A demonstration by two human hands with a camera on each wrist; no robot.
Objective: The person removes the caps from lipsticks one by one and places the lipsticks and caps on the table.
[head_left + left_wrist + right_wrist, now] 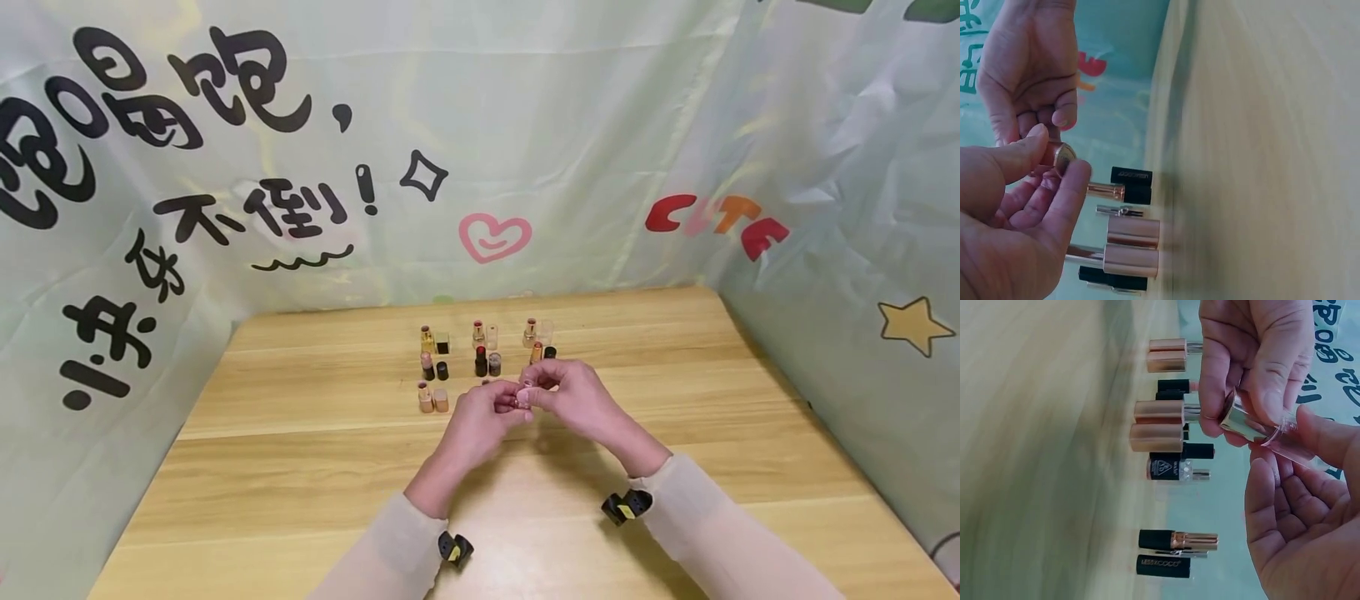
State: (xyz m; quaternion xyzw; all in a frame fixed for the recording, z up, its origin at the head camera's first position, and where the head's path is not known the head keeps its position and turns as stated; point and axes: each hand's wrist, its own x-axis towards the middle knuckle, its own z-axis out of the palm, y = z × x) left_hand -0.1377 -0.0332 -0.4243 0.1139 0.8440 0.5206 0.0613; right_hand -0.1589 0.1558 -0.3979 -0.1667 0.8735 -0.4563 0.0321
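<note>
Both hands meet over the table around one lipstick tube with a shiny gold base [1247, 420] and a clear, pinkish cap [1289, 447]. My left hand [477, 423] grips the gold base between thumb and fingers. At the cap's end, my right hand [583, 402] pinches the clear plastic with thumb and fingertips. Base and cap are in line with each other, tilted in the right wrist view. Just left of the hands stand an uncapped rose-gold lipstick [425, 398] and its cap [441, 401]. Another lipstick is mostly hidden behind the left hand.
Uncapped lipsticks stand in rows with caps beside them, among them a gold one [427, 338], a red one in a black tube [481, 362] and a pink one [427, 366]. A black cap [550, 352] stands close behind the right hand. Printed cloth [585, 158] walls the wooden table [285, 467].
</note>
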